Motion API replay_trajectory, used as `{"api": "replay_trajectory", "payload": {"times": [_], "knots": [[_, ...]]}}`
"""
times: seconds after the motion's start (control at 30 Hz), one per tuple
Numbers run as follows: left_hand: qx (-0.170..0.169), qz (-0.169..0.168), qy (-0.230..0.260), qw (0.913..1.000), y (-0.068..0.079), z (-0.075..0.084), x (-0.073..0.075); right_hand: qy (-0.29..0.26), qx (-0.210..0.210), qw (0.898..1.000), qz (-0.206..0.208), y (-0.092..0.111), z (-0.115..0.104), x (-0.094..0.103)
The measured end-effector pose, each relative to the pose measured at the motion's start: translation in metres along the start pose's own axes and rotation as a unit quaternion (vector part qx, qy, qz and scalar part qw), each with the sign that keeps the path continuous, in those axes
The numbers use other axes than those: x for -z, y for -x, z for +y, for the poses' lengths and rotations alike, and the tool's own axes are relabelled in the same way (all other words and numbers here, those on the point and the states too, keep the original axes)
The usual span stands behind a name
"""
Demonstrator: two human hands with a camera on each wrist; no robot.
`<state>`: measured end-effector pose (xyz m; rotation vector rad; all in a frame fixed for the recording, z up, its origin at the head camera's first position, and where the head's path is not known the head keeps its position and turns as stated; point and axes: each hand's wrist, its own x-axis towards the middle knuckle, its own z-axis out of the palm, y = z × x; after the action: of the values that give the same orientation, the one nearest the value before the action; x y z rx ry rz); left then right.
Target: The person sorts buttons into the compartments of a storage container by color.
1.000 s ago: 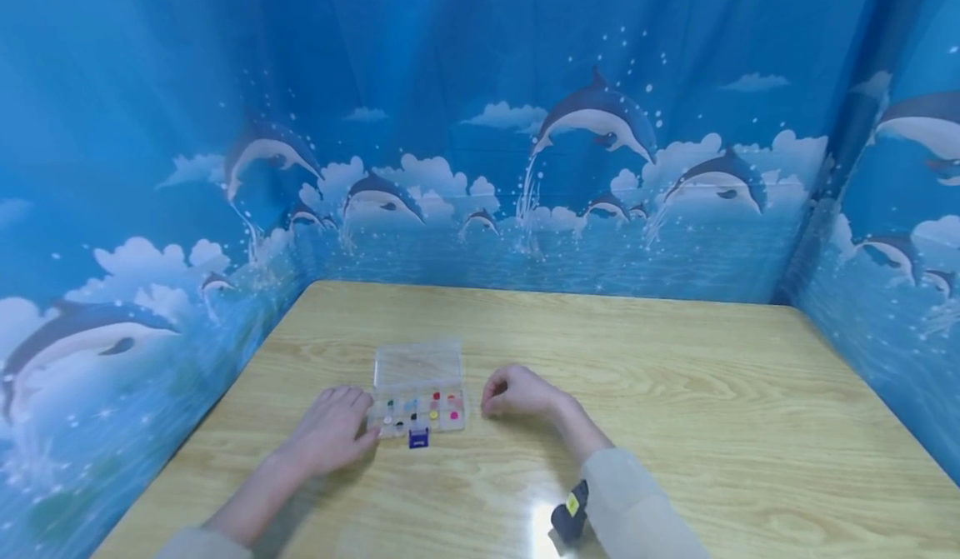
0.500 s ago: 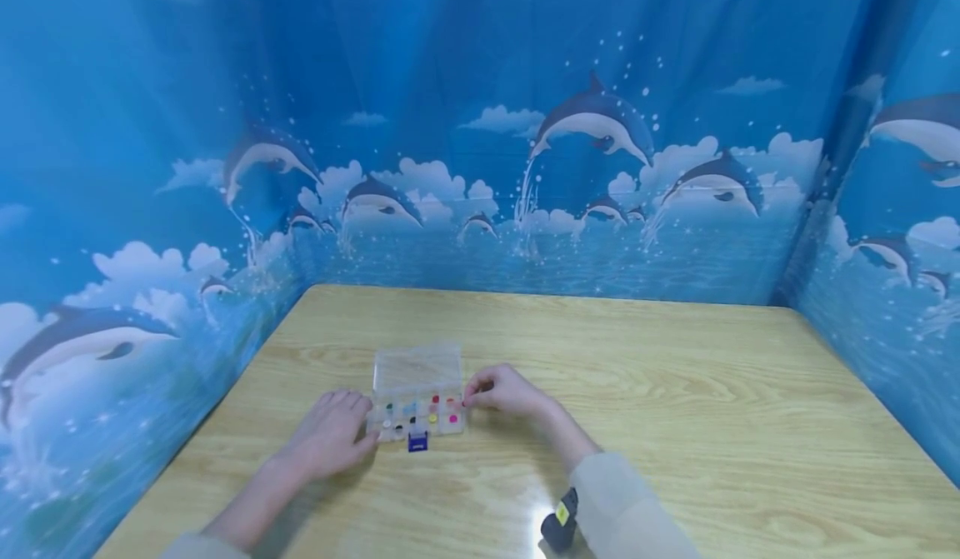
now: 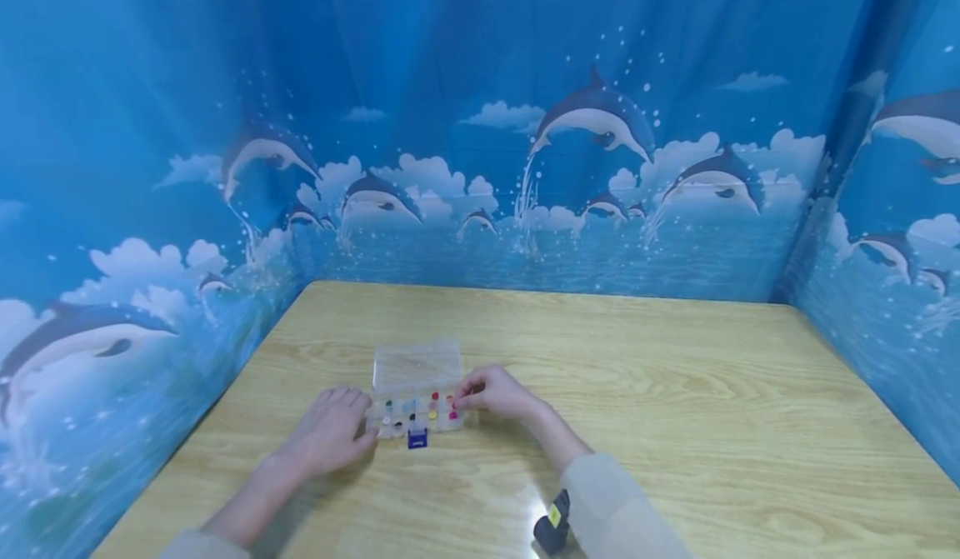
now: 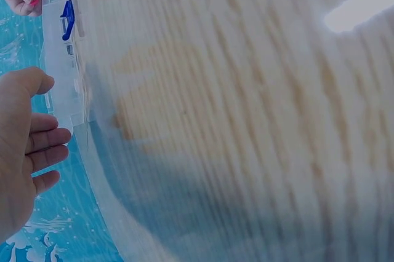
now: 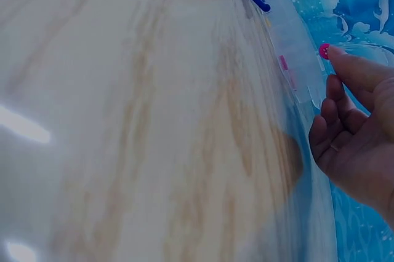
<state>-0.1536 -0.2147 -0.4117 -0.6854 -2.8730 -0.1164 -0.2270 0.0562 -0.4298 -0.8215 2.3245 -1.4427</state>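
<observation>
A clear plastic compartment box stands on the table with its lid raised at the back and a blue latch at the front. Small coloured buttons lie in its compartments, among them a yellow button and a pink button. My right hand pinches another pink button between thumb and fingertips, over the box's right end. At the box's left end rests my left hand, its fingers relaxed and thumb spread toward the front corner.
The wood-grain table extends far to the right. A black device with a yellow label sits at the right sleeve. Blue dolphin-print curtains enclose the table at the back and sides.
My right hand has moved left from the table beside the box to over its right-end compartments, bringing the pink button. The left hand has stayed at the box's left end.
</observation>
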Motion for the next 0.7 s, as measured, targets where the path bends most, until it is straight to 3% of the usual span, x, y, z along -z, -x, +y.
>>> {"api": "replay_trajectory", "payload": {"times": [0.5, 0.7], "knots": [[-0.001, -0.005, -0.006, 1.0000, -0.003, -0.001, 0.000, -0.017, -0.025, 1.000, -0.001, 0.002, -0.001, 0.003], [0.010, 0.034, 0.004, 0.9994, -0.006, -0.004, 0.003, -0.009, -0.033, 0.999, 0.029, 0.004, 0.000, 0.014]]}}
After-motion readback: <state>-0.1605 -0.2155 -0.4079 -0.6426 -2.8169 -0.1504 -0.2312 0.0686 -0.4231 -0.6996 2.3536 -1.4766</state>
